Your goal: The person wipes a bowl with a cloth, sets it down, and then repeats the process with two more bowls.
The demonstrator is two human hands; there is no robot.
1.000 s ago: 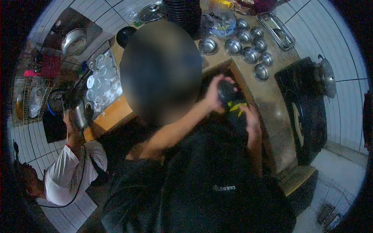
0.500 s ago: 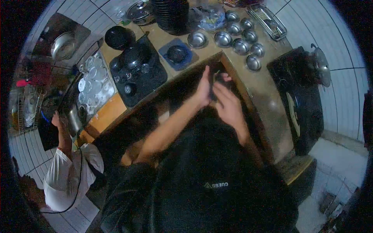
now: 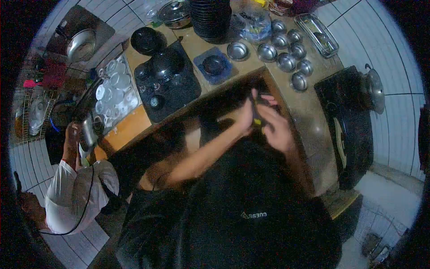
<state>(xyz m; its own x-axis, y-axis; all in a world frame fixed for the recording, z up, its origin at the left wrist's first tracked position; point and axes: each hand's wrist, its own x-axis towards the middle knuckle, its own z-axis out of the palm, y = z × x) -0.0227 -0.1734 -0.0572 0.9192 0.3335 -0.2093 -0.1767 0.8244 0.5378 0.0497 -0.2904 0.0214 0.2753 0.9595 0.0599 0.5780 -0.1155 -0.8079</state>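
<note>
Over the dark recess in front of the counter, my left hand point(image 3: 245, 117) and my right hand point(image 3: 277, 130) face each other, close together. A small dark thing with a yellow patch point(image 3: 257, 121) shows between them. Blur hides what it is. My left fingers are mostly hidden and seem to hold it. The fingers of my right hand are stretched out and apart beside it. Nearest on the counter are a black bowl point(image 3: 214, 65) on a blue cloth point(image 3: 226, 74) and several small metal bowls point(image 3: 298, 81).
A black mat point(image 3: 188, 89) bears dark dishes. Beside it several clear glasses point(image 3: 120, 80) stand by the sink. Behind rise a tall stack of black bowls point(image 3: 209, 20) and a lidded pan point(image 3: 174, 14). A black stove point(image 3: 358, 134) stands at right. A person in white point(image 3: 67, 197) works at left.
My hands have shifted slightly down and right in view, and the yellow patch has come into sight between them. The person at left now has a hand at a metal container. The whole view has shifted slightly.
</note>
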